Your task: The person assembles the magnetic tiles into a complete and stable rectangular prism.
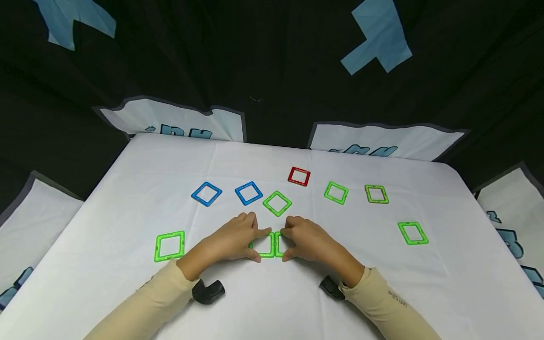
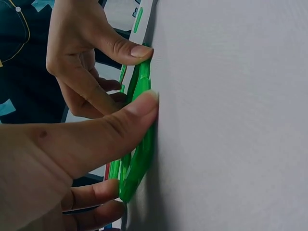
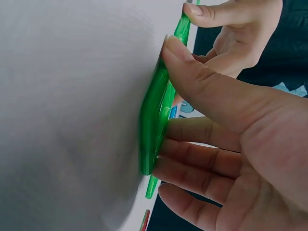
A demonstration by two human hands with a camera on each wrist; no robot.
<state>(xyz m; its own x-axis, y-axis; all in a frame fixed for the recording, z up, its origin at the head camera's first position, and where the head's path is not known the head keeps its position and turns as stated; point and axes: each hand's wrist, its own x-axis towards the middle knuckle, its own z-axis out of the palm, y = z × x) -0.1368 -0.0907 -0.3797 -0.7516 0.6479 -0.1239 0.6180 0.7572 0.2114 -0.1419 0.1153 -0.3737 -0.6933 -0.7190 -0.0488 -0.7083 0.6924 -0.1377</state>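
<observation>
Nearest me, small grey lettering runs along my right sleeve (image 1: 393,302), too small to read. My left hand (image 1: 235,241) pinches the left green square tile (image 1: 263,245) between thumb and fingers; my right hand (image 1: 308,241) pinches the right green square tile (image 1: 279,244) the same way. Both tiles are translucent green open frames, lying flat on the white tablecloth (image 1: 272,302) just ahead of me, their inner edges touching side by side between my hands. In the left wrist view my thumb (image 2: 120,120) presses the frame's edge against the cloth. Further out lie loose frames: a green one (image 1: 169,245) to the left, another green (image 1: 277,203) just beyond my fingers, two blue (image 1: 206,193), one red (image 1: 299,176), and three more green to the right (image 1: 413,233). Farthest, the white panels (image 1: 374,141) carry blue lettering, partly cut off and unreadable.
</observation>
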